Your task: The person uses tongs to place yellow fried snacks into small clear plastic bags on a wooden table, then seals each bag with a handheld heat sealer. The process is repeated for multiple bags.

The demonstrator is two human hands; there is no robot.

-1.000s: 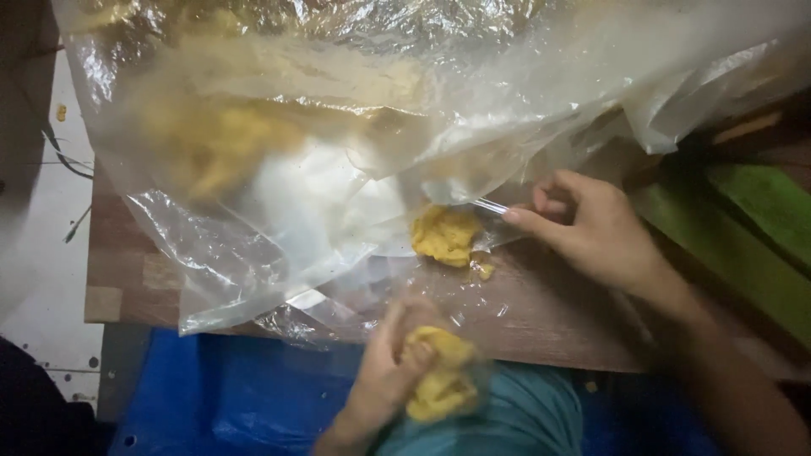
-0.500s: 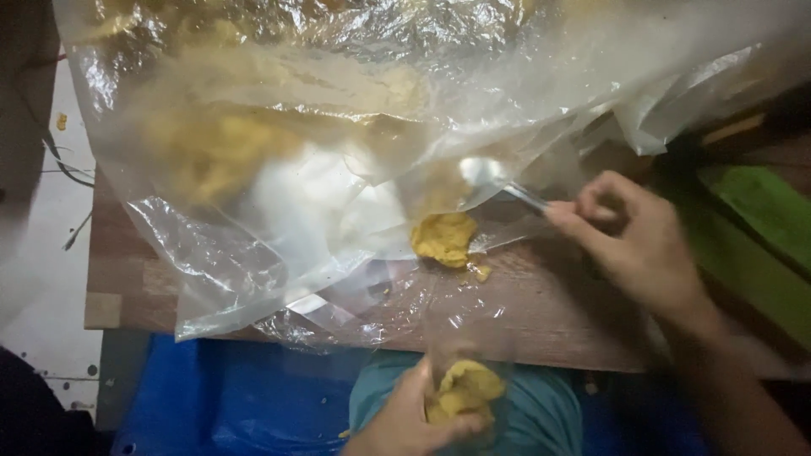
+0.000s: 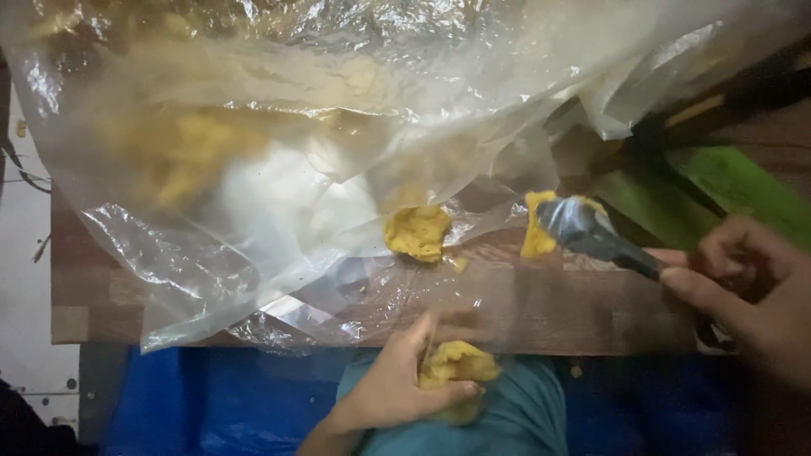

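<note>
My left hand (image 3: 397,384) cups a lump of yellow dough (image 3: 460,365) just below the wooden table's front edge. My right hand (image 3: 743,291), at the right, grips a metal spoon (image 3: 591,232) whose bowl carries a scoop of yellow dough (image 3: 537,232). Another yellow lump (image 3: 416,230) lies on the clear plastic sheet (image 3: 279,279) spread on the table. A large clear plastic bag (image 3: 253,127) holding more yellow dough and something white fills the upper left.
The wooden table (image 3: 583,312) runs across the middle. Green leaves (image 3: 726,190) lie at the right rear. Below the table edge are blue fabric (image 3: 211,401) and a teal garment (image 3: 532,414). A pale floor strip (image 3: 21,279) shows at the left.
My right hand has drawn the spoon rightward out of the bag with a scoop of dough on it. My left hand has lifted slightly toward the table edge with its lump.
</note>
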